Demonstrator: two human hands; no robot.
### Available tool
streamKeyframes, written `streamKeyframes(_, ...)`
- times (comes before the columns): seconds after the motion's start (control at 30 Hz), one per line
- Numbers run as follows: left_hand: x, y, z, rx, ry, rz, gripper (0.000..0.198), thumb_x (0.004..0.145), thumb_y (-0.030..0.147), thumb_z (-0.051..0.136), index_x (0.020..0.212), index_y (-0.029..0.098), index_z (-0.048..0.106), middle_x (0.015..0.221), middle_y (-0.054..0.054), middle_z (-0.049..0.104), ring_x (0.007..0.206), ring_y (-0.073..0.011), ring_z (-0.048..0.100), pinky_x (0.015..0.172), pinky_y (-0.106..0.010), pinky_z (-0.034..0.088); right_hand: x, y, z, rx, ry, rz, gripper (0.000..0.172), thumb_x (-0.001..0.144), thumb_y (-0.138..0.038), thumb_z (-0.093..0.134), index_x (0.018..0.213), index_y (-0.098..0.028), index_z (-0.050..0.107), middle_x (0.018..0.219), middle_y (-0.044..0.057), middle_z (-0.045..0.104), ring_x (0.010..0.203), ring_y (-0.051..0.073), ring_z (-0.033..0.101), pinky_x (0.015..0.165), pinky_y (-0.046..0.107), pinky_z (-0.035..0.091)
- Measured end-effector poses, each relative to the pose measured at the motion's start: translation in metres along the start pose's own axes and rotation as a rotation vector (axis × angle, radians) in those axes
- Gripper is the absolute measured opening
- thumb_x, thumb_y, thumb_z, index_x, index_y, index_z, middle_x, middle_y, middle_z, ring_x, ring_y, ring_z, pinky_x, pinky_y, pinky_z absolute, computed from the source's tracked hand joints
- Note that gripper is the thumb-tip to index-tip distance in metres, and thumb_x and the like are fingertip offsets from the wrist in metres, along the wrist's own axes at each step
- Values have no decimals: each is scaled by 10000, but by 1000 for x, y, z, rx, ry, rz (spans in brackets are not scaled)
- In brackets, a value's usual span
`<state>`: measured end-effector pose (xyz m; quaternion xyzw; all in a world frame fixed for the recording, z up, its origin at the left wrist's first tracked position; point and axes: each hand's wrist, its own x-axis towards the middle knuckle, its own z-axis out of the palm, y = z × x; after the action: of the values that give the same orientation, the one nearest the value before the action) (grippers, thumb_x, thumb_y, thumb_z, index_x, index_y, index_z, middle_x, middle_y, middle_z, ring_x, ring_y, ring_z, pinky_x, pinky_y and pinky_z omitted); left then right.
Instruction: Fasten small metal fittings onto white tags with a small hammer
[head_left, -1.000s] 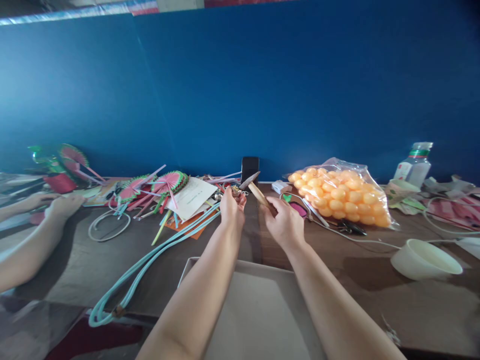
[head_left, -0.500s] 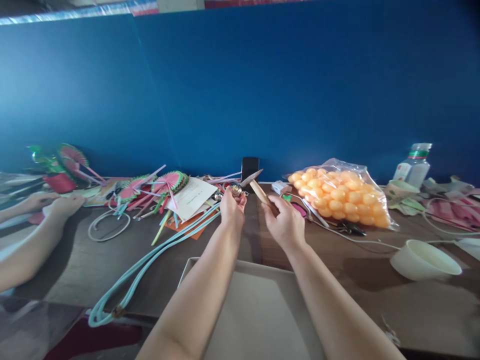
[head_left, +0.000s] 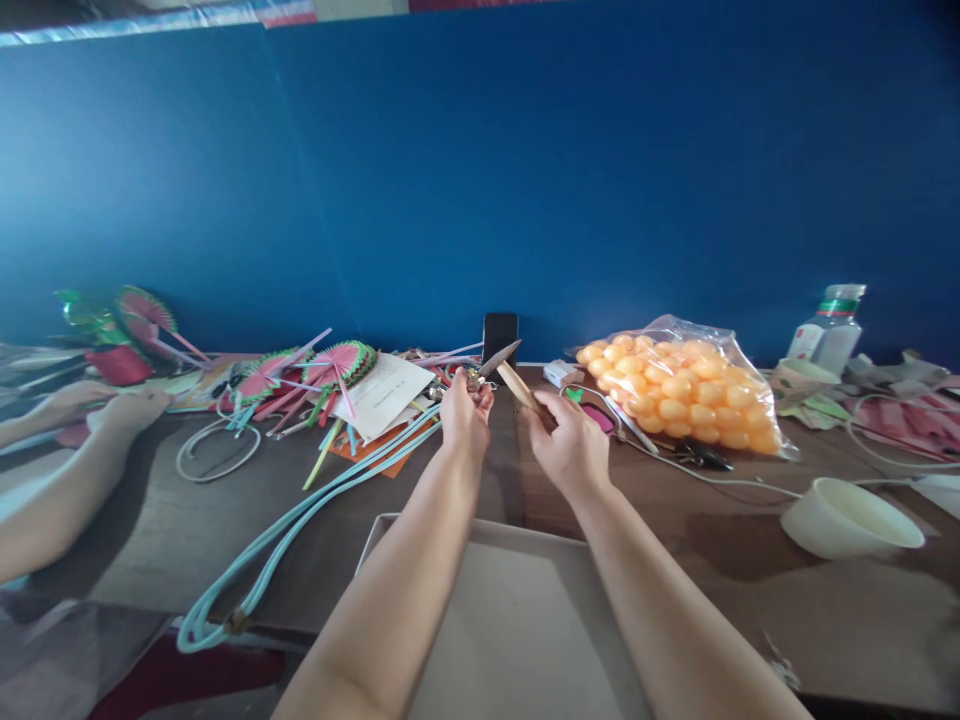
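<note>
My right hand (head_left: pixel 570 440) is wrapped round the wooden handle of a small hammer (head_left: pixel 517 385), its pointed metal head tilted up and to the left. Just left of it, my left hand (head_left: pixel 466 415) pinches a small shiny gold metal piece (head_left: pixel 475 380), partly hidden by my fingers. The hammer's tip is close to that piece; whether they touch I cannot tell. Behind both hands a black phone (head_left: pixel 500 333) stands against the blue wall. Below my forearms lies a pale box (head_left: pixel 517 620).
Pink and green paper fans (head_left: pixel 341 366), a white card (head_left: pixel 386 396) and pale blue tubing (head_left: pixel 300 520) lie left. Another person's arms (head_left: pixel 67 480) rest far left. A bag of orange balls (head_left: pixel 690 390), a white cup (head_left: pixel 851 520) and a bottle (head_left: pixel 829 335) are right.
The hammer head has shifted slightly left and down, closer to the metal piece in my left hand. Both hands keep their grips.
</note>
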<state>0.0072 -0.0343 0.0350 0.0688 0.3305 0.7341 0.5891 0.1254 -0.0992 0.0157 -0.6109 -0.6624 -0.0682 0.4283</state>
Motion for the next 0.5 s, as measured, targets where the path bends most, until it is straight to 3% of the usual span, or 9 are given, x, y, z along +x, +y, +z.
streamKeyframes(0.2, 1, 0, -3, 103, 18, -25, 172, 812, 284, 570, 720, 149, 516, 608, 1, 533, 468, -61, 521, 464, -159, 422, 0, 1, 0, -3, 17, 19, 286, 829, -353, 541, 1077, -250, 640, 1005, 35, 689, 865, 186, 639, 682, 265, 450)
streamKeyframes(0.5, -2, 1, -1, 105, 24, -44, 174, 808, 292, 572, 724, 152, 511, 584, 20, 520, 444, -48, 498, 458, -152, 408, 0, 1, 1, 1, 3, 30, 286, 824, -351, 544, 1070, -244, 643, 988, 47, 689, 860, 189, 637, 684, 270, 458)
